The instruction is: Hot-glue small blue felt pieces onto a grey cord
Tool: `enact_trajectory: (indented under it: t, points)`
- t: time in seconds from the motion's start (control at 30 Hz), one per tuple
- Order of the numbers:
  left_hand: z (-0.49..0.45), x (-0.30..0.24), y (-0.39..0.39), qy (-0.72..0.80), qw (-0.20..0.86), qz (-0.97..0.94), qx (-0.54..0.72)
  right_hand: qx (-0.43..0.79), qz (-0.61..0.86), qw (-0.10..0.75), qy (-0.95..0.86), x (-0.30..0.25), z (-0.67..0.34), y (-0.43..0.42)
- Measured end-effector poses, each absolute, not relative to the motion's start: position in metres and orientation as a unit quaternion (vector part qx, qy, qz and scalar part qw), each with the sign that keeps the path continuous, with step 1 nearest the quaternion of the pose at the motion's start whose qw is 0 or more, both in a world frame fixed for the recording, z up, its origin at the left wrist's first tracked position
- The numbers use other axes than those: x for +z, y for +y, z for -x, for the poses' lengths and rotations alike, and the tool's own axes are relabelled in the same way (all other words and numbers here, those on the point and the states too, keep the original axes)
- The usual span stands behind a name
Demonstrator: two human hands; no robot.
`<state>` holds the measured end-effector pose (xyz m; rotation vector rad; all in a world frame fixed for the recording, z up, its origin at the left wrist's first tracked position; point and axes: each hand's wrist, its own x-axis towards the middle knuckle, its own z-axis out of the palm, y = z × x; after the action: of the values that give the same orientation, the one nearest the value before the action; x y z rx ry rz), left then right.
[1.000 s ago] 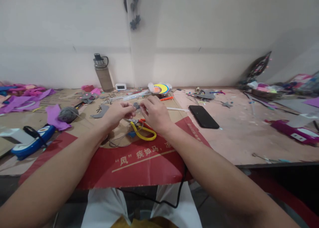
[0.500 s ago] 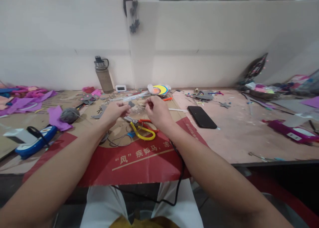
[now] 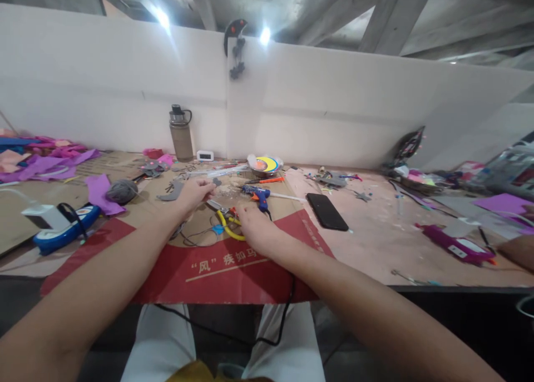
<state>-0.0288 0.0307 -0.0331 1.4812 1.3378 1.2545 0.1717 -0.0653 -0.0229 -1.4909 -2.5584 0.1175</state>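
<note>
My left hand pinches a small grey felt piece at its fingertips, above the littered cardboard. Close by on the right, my right hand has its fingers curled at the handles of the scissors, which have yellow and orange grips. The hand covers much of the orange grip. A blue glue gun lies just beyond my right hand, its nozzle pointing left. Thin grey cord and a blue scrap are beside the scissors.
A black phone lies to the right. Left are a grey yarn ball and a blue power strip. A bottle stands at the back. Another person's hand is near a magenta power strip.
My right hand has moved down and toward me, from beside the grey felt piece to the scissors. The blue glue gun now shows where that hand was. The view has tilted up.
</note>
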Motion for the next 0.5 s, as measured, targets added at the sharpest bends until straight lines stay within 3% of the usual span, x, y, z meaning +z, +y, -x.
enact_trajectory:
  t: [0.17, 0.43, 0.5]
  points:
    - [0.036, -0.040, 0.038, 0.541, 0.378, -0.564, 0.497, 0.070, 0.486, 0.059, -0.869, -0.006, -0.186, -0.058]
    - [0.031, -0.040, 0.029, 0.545, 0.433, -0.525, 0.490, -0.030, 0.501, -0.060, -0.863, 0.028, -0.217, -0.063]
    - [0.030, -0.041, 0.029, 0.546, 0.432, -0.525, 0.490, -0.033, 0.495, -0.023, -0.868, 0.040, -0.222, -0.061]
